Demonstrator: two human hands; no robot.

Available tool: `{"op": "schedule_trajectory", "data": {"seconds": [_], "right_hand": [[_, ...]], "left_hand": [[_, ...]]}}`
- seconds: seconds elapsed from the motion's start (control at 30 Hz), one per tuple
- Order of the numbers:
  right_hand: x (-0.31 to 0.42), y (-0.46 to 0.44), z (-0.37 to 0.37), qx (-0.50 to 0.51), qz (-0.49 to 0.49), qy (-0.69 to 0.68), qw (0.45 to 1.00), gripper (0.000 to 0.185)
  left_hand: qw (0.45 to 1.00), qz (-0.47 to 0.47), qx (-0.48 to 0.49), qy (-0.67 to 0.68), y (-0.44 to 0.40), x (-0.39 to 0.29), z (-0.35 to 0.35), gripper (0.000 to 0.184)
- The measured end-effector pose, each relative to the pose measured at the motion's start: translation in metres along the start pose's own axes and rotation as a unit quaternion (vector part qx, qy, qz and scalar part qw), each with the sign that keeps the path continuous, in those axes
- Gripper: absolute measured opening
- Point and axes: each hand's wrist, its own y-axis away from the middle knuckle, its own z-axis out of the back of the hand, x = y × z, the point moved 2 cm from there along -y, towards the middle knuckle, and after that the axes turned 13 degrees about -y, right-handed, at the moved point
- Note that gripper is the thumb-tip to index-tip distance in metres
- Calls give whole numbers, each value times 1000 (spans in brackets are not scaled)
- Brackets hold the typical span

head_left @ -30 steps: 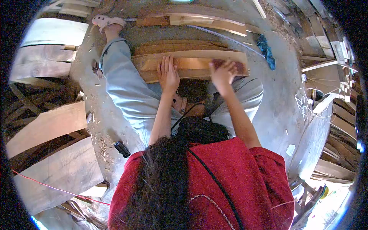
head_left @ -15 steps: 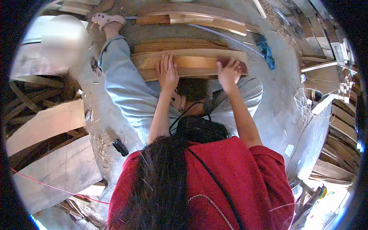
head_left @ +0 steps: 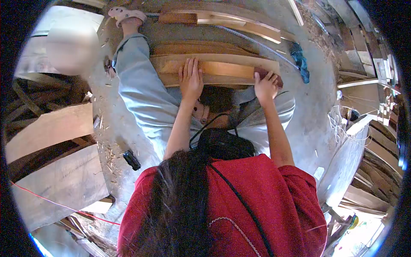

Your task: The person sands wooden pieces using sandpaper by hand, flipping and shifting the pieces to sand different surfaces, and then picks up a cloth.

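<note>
A narrow, light wooden strip (head_left: 227,68) lies on a wider board (head_left: 239,58) across the space before my legs. My left hand (head_left: 191,82) rests on the strip left of its middle, fingers stretched out and lying flat. At the strip's right end, my right hand (head_left: 266,88) presses a dark red sheet that looks like sandpaper (head_left: 278,79) against the wood. Its thumb lies on the near side, with the fingers bent over the sheet. The sheet's underside and the strip beneath it are hidden.
More boards (head_left: 239,19) lie on the floor beyond, with a measuring tape (head_left: 257,42) and a blue cloth (head_left: 300,64) nearby. A black object (head_left: 131,160) sits at left. Wood piles (head_left: 51,124) flank both sides; a white cord (head_left: 338,126) hangs at right.
My right hand has slid slightly to the right with the sandpaper along the strip. My left hand stays at about the same place on the wood. The whole view has shifted a little.
</note>
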Motion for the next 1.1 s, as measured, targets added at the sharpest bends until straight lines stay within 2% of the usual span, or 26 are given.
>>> {"op": "schedule_trajectory", "data": {"seconds": [0.03,0.07,0.13,0.17,0.2,0.3,0.37,0.4,0.47,0.57,0.6,0.67,0.7,0.77,0.83,0.87,0.93,1.0,1.1], "right_hand": [[14,4,2,-1,-12,-5,1000,84],[33,15,-2,19,21,-4,1000,83],[79,48,-6,29,162,-62,984,83],[95,59,-22,49,198,0,979,82],[110,71,-19,67,232,-17,970,81],[98,64,-7,75,232,44,969,79],[56,33,-2,52,157,12,986,78],[45,18,17,93,61,15,994,80],[4,-10,5,-5,9,5,1000,85],[29,-1,-16,-42,26,10,999,86],[50,13,-27,-66,99,-28,992,86],[102,50,-40,-61,233,29,970,87],[126,69,-36,3,263,48,964,86],[134,76,-35,28,271,-8,962,85],[104,58,-27,21,236,-56,970,85],[87,44,-6,73,167,1,983,85],[28,9,9,30,81,20,996,84],[-22,-13,21,-1,-7,-28,1000,80],[-42,-31,4,26,-43,-27,998,79]], "left_hand": [[1000,0,4,-2,-1,0,0,43],[1000,0,9,-5,-1,0,1,43],[1000,-1,20,-14,-1,0,0,44],[999,-1,27,-19,0,1,0,44],[999,-5,29,-25,0,2,1,45],[999,-12,31,-32,0,2,0,45],[999,-5,27,-28,2,3,-6,45],[999,-5,29,-30,2,2,-4,45],[999,-5,31,-34,-2,1,1,45],[1000,-2,10,-27,-1,2,-5,44],[1000,-2,12,-29,-2,1,-4,44],[999,0,16,-37,-1,2,-3,43],[999,-2,16,-33,0,2,-4,43],[1000,-8,15,-26,1,6,-8,43],[1000,2,23,-12,0,5,-6,42],[1000,9,26,-3,-1,3,-4,42],[1000,6,23,0,-2,0,-2,42],[1000,7,23,4,-1,3,1,42],[999,15,24,15,-2,2,2,42]]}}
